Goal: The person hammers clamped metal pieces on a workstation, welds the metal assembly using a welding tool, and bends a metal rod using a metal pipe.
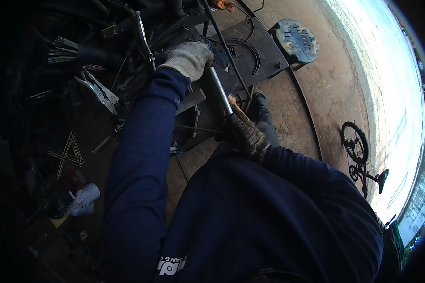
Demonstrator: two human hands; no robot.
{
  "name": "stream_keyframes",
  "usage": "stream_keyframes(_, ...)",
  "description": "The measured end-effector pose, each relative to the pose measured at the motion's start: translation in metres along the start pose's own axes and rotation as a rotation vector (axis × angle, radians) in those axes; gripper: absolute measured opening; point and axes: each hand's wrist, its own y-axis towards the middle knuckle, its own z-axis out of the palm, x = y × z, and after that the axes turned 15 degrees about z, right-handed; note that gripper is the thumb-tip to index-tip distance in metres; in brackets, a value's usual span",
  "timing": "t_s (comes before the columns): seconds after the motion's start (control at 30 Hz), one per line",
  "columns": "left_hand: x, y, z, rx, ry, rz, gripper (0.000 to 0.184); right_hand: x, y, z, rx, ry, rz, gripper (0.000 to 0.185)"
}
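My left hand (188, 59), in a light grey knit glove, reaches to the edge of a dark metal table (269, 52). Its fingers curl down beside dark metal parts, and what they grip is hidden. Lower and to the right, my right hand (248, 137), in a darker knit glove, is closed around a silver metal bar (220, 89) that points up toward the left hand. An orange-brown piece (236, 104) lies beside that bar. Between the two arms there is a flat grey metal piece (191, 100). A long thin dark rod (227, 49) crosses the table.
Locking pliers (99, 90) and a bundle of rods (63, 51) are at the left. Thin yellowish rods (67, 155) and a white-grey glove (85, 198) lie below. A plastic stool (295, 41) stands beyond the table, and a bicycle (356, 151) is at the right.
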Motion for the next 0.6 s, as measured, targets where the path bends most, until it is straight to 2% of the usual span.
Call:
stream_keyframes(0.27,-0.002,-0.002,0.000,-0.028,-0.004,0.002,0.030,-0.004,0.006,-0.003,0.023,0.008,0.013,0.062)
stream_keyframes(0.33,-0.002,-0.003,0.000,-0.032,0.005,0.007,0.031,-0.007,0.012,-0.007,0.110,0.019,0.058,0.064)
stream_keyframes(0.53,-0.001,-0.001,0.001,-0.045,0.013,0.024,0.030,-0.009,0.011,-0.004,0.049,0.042,0.041,0.063)
stream_keyframes(0.6,-0.001,-0.002,0.001,-0.033,0.006,0.021,0.029,-0.009,0.018,-0.007,0.089,-0.003,0.080,0.063)
